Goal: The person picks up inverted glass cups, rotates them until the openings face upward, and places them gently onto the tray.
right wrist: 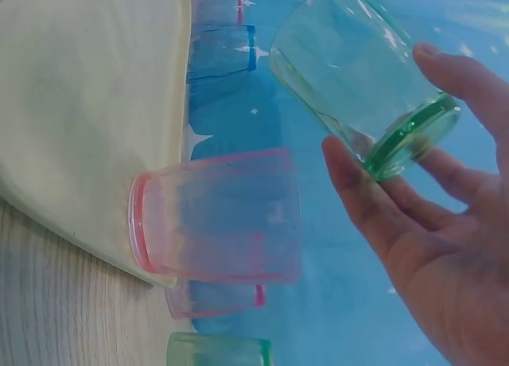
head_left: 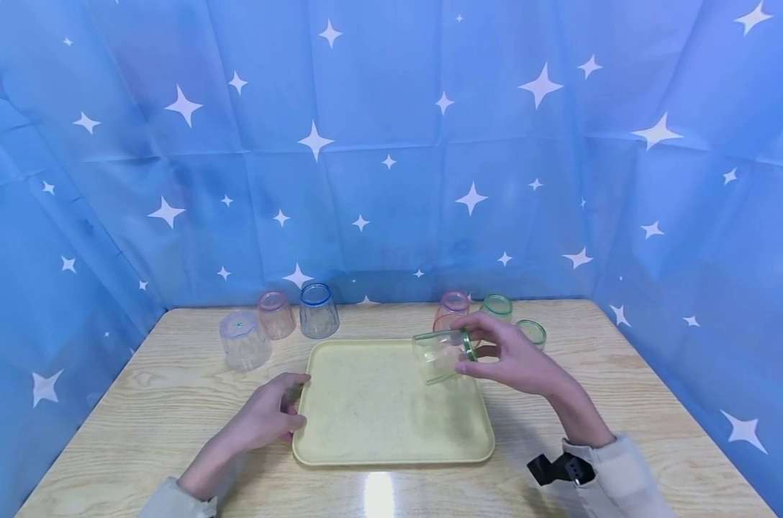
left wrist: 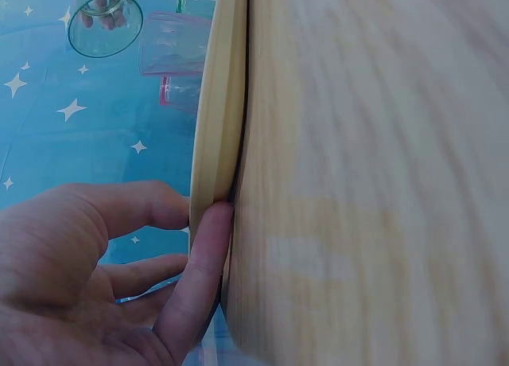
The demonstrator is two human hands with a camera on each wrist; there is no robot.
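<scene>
My right hand (head_left: 504, 352) grips a clear green-tinted cup (head_left: 438, 356) by its thick green base, thumb on one side and fingers on the other. The cup lies tipped on its side above the tray, mouth facing left. At the left edge of the cream tray (head_left: 378, 403), my left hand (head_left: 268, 414) holds the rim between thumb and fingers, fingertips at the rim in the left wrist view. A pink cup (right wrist: 223, 215) stands upright at the tray's far right corner, its red base down; the right hand and green cup partly cover it in the head view.
Upside-down cups stand behind the tray. To the left are a clear one (head_left: 245, 342), a pink one (head_left: 277, 316) and a blue-based one (head_left: 319, 313). On the right are another pink cup (head_left: 455, 302) and two green ones (head_left: 497, 307). A starry blue curtain (head_left: 391, 180) hangs behind the wooden table (head_left: 132, 417).
</scene>
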